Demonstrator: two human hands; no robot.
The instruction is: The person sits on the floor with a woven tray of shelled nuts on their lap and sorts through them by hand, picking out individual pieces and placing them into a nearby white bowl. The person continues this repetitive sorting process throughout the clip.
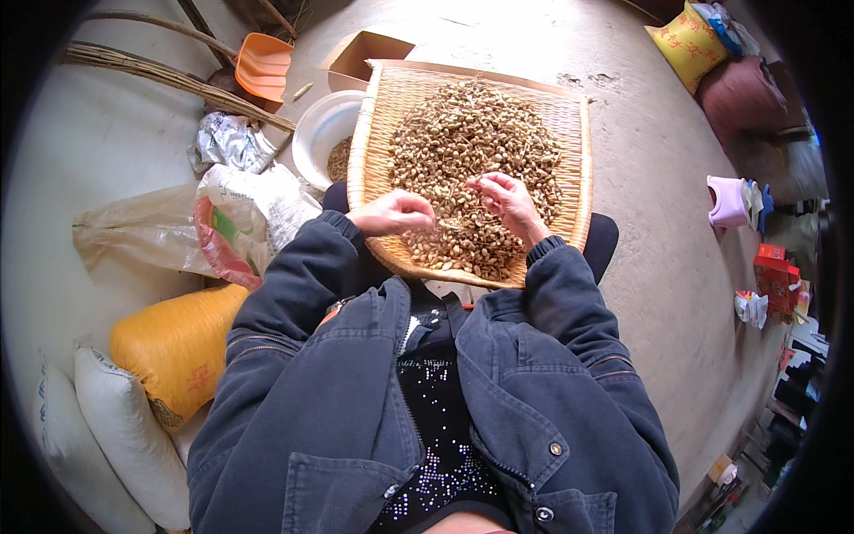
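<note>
On my lap rests a woven wicker tray (582, 153) heaped with small dried brown-and-tan pieces (467, 127), perhaps pods or seeds. Over the heap's near left side is my left hand (393, 213), its fingers bunched and pointing inward; whether something small sits in them is hidden. My right hand (504, 200) hovers above the middle of the heap with thumb and forefinger pinched close together. Any piece between those fingertips is too small to make out.
Left of the tray stand a white basin (313, 127) with brown bits inside and a cardboard box (373, 50). An orange dustpan scoop (263, 67) leans beyond them. Filled sacks (177, 340) and crumpled bags (233, 143) line my left. A lilac plastic stool (727, 201) is far right.
</note>
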